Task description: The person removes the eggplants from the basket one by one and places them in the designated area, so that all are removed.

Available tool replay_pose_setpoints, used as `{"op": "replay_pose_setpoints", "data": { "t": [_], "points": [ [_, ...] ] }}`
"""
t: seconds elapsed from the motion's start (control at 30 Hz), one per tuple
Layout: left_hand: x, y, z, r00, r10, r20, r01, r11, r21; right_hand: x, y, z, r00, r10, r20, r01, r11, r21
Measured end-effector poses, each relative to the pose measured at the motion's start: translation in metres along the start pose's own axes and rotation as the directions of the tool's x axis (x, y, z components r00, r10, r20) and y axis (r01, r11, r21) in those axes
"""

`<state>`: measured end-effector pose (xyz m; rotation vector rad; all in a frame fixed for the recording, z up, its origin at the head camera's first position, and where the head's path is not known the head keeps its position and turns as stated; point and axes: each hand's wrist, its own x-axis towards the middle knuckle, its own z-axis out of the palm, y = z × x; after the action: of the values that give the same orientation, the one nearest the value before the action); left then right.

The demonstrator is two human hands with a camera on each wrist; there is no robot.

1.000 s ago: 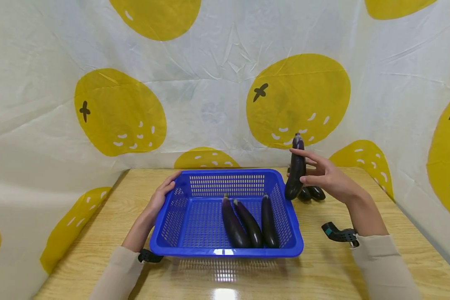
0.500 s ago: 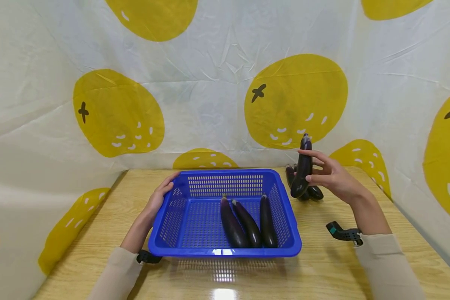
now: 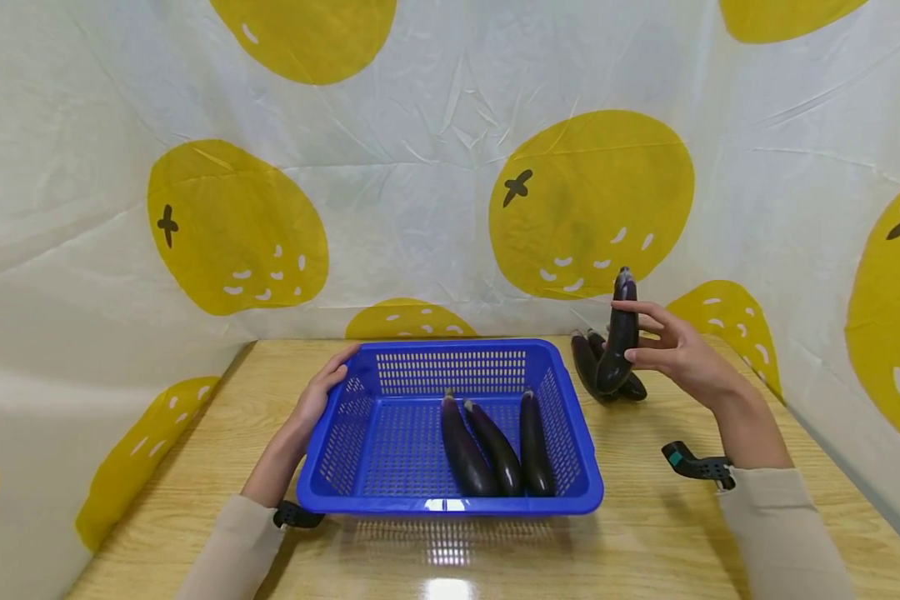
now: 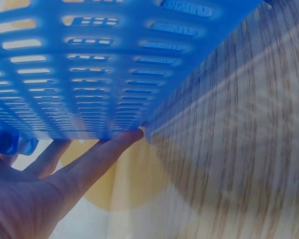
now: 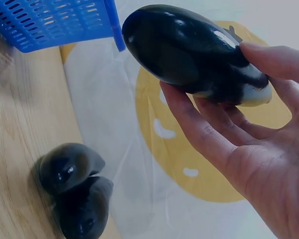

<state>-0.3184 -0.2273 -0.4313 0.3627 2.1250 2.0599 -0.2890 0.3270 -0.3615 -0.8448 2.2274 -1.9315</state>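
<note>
A dark purple eggplant (image 3: 618,342) is held upright in the air by my right hand (image 3: 678,354), the thumb on one side and fingers on the other. In the right wrist view the same eggplant (image 5: 189,50) points its rounded end at the basket. My left hand (image 3: 318,396) rests against the left side of a blue plastic basket (image 3: 450,505); the left wrist view shows its straight fingers (image 4: 102,159) along the outer wall. Three eggplants (image 3: 536,446) lie side by side in the basket's right half. Two more eggplants (image 5: 72,167) lie on the table, partly hidden in the head view.
The wooden table (image 3: 645,517) ends at a hanging cloth (image 3: 420,225) printed with yellow fruit, which rises behind and at both sides. A black wrist strap mount (image 3: 693,463) sits on the right wrist, with another (image 3: 297,514) on the left.
My right hand has carried the held eggplant rightward, away from the basket's right rim, uncovering more of the eggplants on the table. The left hand and the basket stay in place.
</note>
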Motion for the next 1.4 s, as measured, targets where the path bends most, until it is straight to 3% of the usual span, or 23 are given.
{"op": "replay_pose_setpoints", "data": {
  "t": [0.53, 0.9, 1.17, 1.4],
  "points": [
    [0.002, -0.001, 0.001, 1.0, 0.004, 0.002, -0.004, 1.0, -0.002, -0.006, 0.011, -0.011, 0.999, 0.002, -0.032, 0.0, 0.998, 0.058],
    [0.003, -0.002, 0.001, 1.0, 0.012, 0.008, -0.012, 1.0, 0.0, -0.01, 0.017, -0.018, 0.995, 0.021, -0.097, -0.007, 0.989, 0.145],
    [0.003, -0.003, -0.001, 1.0, -0.008, 0.015, 0.008, 1.0, -0.009, -0.01, 0.017, -0.02, 0.985, 0.043, -0.168, -0.019, 0.989, 0.145],
    [0.001, -0.004, -0.003, 1.0, -0.012, 0.017, 0.012, 1.0, -0.005, -0.011, 0.018, -0.021, 0.983, 0.043, -0.18, -0.008, 0.981, 0.193]
  ]
}}
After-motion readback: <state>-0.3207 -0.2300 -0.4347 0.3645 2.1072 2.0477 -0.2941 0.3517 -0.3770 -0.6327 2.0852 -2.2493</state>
